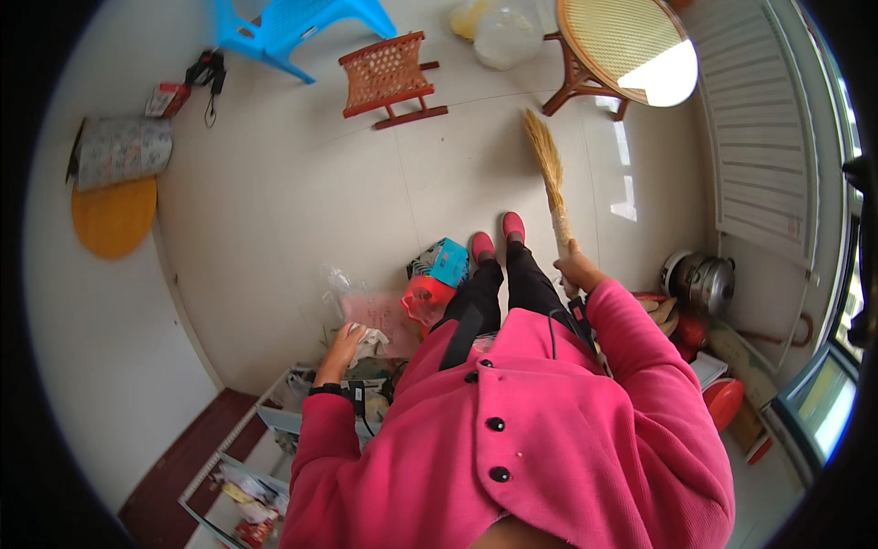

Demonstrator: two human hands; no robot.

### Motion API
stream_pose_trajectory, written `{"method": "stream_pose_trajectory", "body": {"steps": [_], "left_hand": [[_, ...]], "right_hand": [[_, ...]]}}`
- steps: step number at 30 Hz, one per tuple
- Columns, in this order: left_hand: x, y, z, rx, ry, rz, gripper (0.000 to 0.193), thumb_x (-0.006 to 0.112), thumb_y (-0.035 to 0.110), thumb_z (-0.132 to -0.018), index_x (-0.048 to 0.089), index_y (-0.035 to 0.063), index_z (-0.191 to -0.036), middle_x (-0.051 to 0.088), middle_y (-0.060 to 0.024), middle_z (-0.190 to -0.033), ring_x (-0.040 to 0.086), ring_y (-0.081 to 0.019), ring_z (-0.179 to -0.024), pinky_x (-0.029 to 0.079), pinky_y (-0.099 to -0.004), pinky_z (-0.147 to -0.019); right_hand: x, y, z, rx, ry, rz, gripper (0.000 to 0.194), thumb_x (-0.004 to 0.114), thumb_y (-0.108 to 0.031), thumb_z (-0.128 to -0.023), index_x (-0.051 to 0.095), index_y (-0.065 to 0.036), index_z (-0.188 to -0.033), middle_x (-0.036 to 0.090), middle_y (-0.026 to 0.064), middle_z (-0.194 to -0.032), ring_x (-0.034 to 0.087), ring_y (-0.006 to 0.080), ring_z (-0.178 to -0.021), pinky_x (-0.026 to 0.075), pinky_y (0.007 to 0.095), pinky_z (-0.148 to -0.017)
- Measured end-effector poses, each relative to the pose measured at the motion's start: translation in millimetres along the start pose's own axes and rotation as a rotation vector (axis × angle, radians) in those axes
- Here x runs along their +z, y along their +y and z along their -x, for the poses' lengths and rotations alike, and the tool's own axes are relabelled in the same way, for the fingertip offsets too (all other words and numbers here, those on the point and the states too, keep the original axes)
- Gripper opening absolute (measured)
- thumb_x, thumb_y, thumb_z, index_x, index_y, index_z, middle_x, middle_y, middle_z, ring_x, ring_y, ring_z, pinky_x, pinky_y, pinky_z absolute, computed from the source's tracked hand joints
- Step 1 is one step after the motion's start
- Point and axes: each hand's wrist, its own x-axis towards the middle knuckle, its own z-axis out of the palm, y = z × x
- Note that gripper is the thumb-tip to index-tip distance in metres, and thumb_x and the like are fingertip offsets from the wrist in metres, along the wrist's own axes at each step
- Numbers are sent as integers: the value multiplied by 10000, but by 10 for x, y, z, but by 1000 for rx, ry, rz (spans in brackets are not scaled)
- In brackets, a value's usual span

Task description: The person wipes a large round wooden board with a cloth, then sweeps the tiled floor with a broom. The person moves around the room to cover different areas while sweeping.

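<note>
My right hand (580, 267) grips the wrapped handle of a straw broom (547, 154). The broom's bristles point away from me over the tiled floor, near a round woven-top stool (621, 44). On the other side, my left hand (341, 351) holds a crumpled white cloth or tissue (369, 342); its exact kind is unclear. Just beyond that hand lies a pink sheet or box (384, 317) bearing writing. A red plastic bag (426, 298) and a blue patterned box (447, 262) sit by my legs.
A small red folding stool (387, 75) and a blue plastic chair (295, 27) stand ahead, beside filled plastic bags (507, 34). A radiator (754, 123) lines the right wall, with a metal pot (703, 281) below. Shelving (236, 466) is at lower left; a yellow round board (115, 216) leans on the left wall.
</note>
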Motion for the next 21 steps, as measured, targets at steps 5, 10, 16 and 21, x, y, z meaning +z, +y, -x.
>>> {"method": "stream_pose_trajectory", "body": {"steps": [5, 10, 16, 21], "left_hand": [[244, -688, 534, -79, 91, 104, 575, 535, 422, -883, 494, -25, -1242, 563, -168, -1167, 535, -250, -1051, 413, -369, -869], [744, -1369, 716, -145, 60, 422, 453, 529, 419, -883, 560, 5, -1064, 582, -85, -944, 542, -174, -860, 430, -336, -767], [996, -1581, 659, -144, 14, 320, 469, 533, 425, -882, 559, 7, -1093, 593, -87, -962, 545, -173, -885, 429, -336, -788], [1025, -1385, 639, -122, 45, 486, 430, 532, 424, -896, 551, 29, -1063, 576, -51, -928, 546, -138, -804, 441, -308, -695]], "right_hand": [[766, -102, -137, 83, -223, 75, 599, 650, -151, -804, 248, -77, -1243, 556, 252, -931, 613, 367, -835, 526, 471, -609], [1165, -620, 199, 140, -325, 165, 660, 641, -218, -821, 192, -119, -1295, 520, 248, -1098, 586, 363, -966, 509, 505, -702], [1706, -1045, 381, 179, -385, 100, 633, 624, -232, -831, 185, -153, -1280, 537, 172, -1003, 623, 299, -806, 509, 452, -502], [2199, -1269, 420, 147, -494, 26, 703, 610, -265, -842, 129, -161, -1344, 525, 158, -1058, 606, 280, -832, 501, 436, -522]]}}
